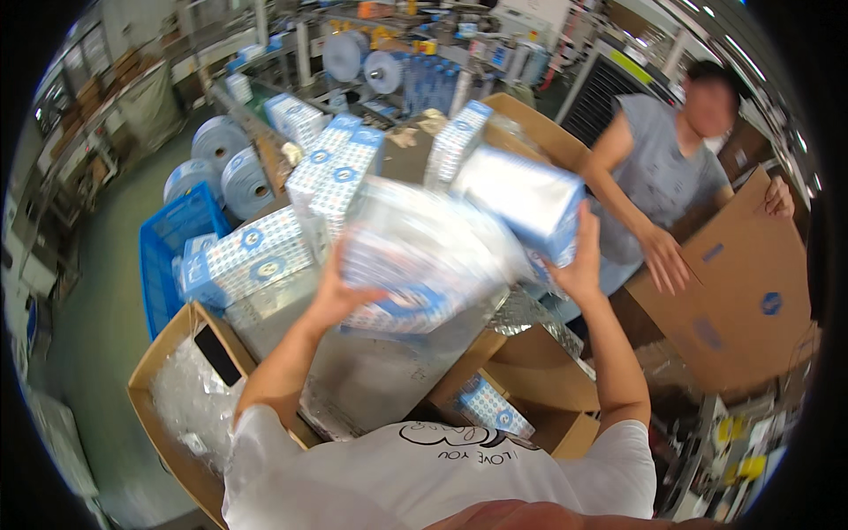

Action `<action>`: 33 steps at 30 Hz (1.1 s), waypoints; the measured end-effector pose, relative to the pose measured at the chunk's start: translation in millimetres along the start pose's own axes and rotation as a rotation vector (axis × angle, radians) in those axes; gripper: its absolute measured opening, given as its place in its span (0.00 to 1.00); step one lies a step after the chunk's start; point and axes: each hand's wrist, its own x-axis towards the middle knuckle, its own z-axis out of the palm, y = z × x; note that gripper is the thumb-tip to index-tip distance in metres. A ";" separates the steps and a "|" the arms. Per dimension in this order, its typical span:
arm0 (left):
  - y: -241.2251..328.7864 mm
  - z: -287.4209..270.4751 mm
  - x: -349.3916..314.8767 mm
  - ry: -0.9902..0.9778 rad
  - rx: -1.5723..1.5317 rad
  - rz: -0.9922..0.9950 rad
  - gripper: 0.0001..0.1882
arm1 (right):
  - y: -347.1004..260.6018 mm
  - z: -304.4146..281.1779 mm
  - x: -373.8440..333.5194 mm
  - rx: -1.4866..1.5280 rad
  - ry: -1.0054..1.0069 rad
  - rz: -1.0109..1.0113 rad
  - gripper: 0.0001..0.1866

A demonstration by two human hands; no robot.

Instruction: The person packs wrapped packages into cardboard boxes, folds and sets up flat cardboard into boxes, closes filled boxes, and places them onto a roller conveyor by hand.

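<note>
My left hand (340,287) is closed on the near left end of a blue-and-white patterned packet (424,283), which is smeared by motion above the metal table (353,375). My right hand (579,261) grips the right end of a blue-and-white box (521,190) with a plain white top face. The packet and the box are close together, and whether they touch I cannot tell. Similar patterned boxes (331,172) stand just beyond my left hand. Below, between my arms, another patterned box (496,406) lies inside an open cardboard carton (548,371).
A carton of clear plastic wrap (190,389), with a dark flat object on it, stands at lower left. Behind it are a blue crate (157,265) and film rolls (247,177). At right a co-worker (662,168) holds a large cardboard carton (733,291). Machinery (424,75) lines the back.
</note>
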 end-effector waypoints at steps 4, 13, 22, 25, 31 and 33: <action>-17.3 49.3 11.9 0.333 -1.030 -0.238 0.26 | -11.9 -113.4 -18.0 0.198 0.281 0.295 0.59; -15.6 237.1 -4.1 -0.649 -0.066 -0.229 0.37 | 38.0 -382.1 -221.9 0.308 0.523 0.692 0.38; -82.9 334.9 -131.2 -1.785 0.942 -0.145 0.49 | -2.7 -97.6 -325.1 0.022 -0.299 0.471 0.53; -72.2 326.9 -131.5 -1.731 0.968 -0.110 0.50 | 11.8 15.9 -391.2 -0.237 -0.577 0.310 0.47; -65.4 309.3 -140.0 -1.579 0.895 -0.133 0.47 | 35.2 104.3 -438.1 -0.305 -0.856 0.509 0.50; -33.6 285.0 -120.8 -1.508 0.807 -0.151 0.44 | 46.9 133.1 -427.8 -0.249 -1.034 0.542 0.56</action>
